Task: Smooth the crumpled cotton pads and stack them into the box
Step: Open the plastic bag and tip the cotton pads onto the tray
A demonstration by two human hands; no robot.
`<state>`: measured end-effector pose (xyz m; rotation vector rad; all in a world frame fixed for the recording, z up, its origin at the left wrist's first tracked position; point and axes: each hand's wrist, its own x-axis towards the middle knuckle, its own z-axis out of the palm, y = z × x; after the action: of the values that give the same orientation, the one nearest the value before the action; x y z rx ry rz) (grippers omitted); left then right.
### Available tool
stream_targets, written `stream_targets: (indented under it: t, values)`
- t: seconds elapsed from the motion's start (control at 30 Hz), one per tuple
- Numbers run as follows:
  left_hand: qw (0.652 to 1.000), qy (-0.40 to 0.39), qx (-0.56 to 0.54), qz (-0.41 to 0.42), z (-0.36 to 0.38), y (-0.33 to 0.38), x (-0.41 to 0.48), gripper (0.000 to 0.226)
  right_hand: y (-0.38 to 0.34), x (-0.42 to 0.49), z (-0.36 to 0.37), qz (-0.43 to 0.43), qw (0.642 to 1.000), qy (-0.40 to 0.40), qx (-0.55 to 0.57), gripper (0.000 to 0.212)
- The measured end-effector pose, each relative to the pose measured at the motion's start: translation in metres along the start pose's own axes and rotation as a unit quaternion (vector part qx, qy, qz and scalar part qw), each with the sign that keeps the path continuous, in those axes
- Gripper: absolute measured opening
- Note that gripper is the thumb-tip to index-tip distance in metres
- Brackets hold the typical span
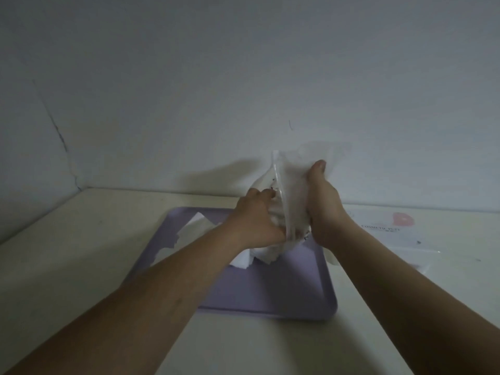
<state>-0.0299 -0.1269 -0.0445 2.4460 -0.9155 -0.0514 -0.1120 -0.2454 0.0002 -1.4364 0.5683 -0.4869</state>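
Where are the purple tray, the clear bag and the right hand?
purple tray [270, 290]: head view, bare floor.
clear bag [293, 180]: head view, upper side.
right hand [327, 209]: head view, back of hand.

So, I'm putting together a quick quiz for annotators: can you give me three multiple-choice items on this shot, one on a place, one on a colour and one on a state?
1. Where is the clear bag?
A) lying on the floor
B) held up over the tray
C) shut inside a drawer

2. What colour is the tray?
A) lilac
B) green
C) red

3. What is the right hand doing?
A) hanging open at the person's side
B) gripping the clear bag
C) holding scissors

Answers:
1 B: the left hand and the right hand hold it up above the tray's far end.
2 A: the tray's bare surface shows pale purple.
3 B: the right hand's fingers and thumb curl round the bag's side.
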Motion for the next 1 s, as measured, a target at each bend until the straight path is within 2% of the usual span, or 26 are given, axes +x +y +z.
stream_targets:
  t: [0.03, 0.07, 0.13, 0.2, 0.3, 0.43, 0.53, 0.6, 0.63, 0.77, 0.9, 1.0]
  values:
    - [1.0, 0.002, -0.01, 0.0, 0.001, 0.001, 0.002, 0.09, -0.002, 0.002, 0.001, 0.006, 1.0, 0.001, 0.024, 0.065]
    - [0.999, 0.011, -0.04, 0.009, 0.001, 0.002, 0.003, 0.085, -0.007, 0.002, 0.001, 0.009, 0.999, 0.001, 0.047, 0.063]
    - [0.992, 0.033, -0.125, 0.01, -0.002, 0.004, 0.001, 0.06, -0.017, 0.001, 0.002, 0.015, 0.997, -0.004, 0.08, 0.061]
    - [0.984, 0.058, -0.167, -0.004, -0.008, 0.003, -0.003, 0.048, -0.025, 0.0, 0.002, 0.012, 0.997, -0.01, 0.073, 0.066]
    - [0.984, 0.081, -0.158, -0.011, -0.017, -0.001, -0.012, 0.04, -0.03, 0.0, 0.0, -0.029, 0.999, 0.008, 0.015, 0.071]
    - [0.991, 0.094, -0.096, -0.007, -0.032, -0.013, -0.02, 0.041, -0.039, 0.003, -0.007, -0.078, 0.994, 0.072, 0.03, 0.074]
    - [0.999, 0.031, -0.012, -0.019, -0.037, -0.023, -0.022, 0.048, -0.049, 0.001, -0.009, -0.114, 0.988, 0.095, 0.052, 0.056]
    - [1.0, 0.017, -0.002, -0.016, -0.037, -0.023, -0.022, 0.06, -0.053, 0.0, -0.01, -0.127, 0.986, 0.089, 0.066, 0.049]
    - [0.999, 0.036, -0.013, 0.0, -0.038, -0.019, -0.021, 0.061, -0.054, 0.001, -0.012, -0.121, 0.986, 0.08, 0.08, 0.052]
    - [0.984, 0.139, -0.06, 0.097, -0.05, -0.001, -0.018, 0.036, -0.055, 0.006, -0.021, -0.07, 0.982, 0.051, 0.165, 0.053]
    - [0.981, 0.111, -0.07, 0.144, -0.048, 0.009, -0.02, 0.038, -0.049, 0.012, -0.027, -0.044, 0.963, 0.023, 0.265, 0.063]
    - [0.986, 0.063, -0.027, 0.149, -0.04, 0.015, -0.024, 0.059, -0.042, 0.016, -0.025, 0.001, 0.939, 0.005, 0.345, 0.064]
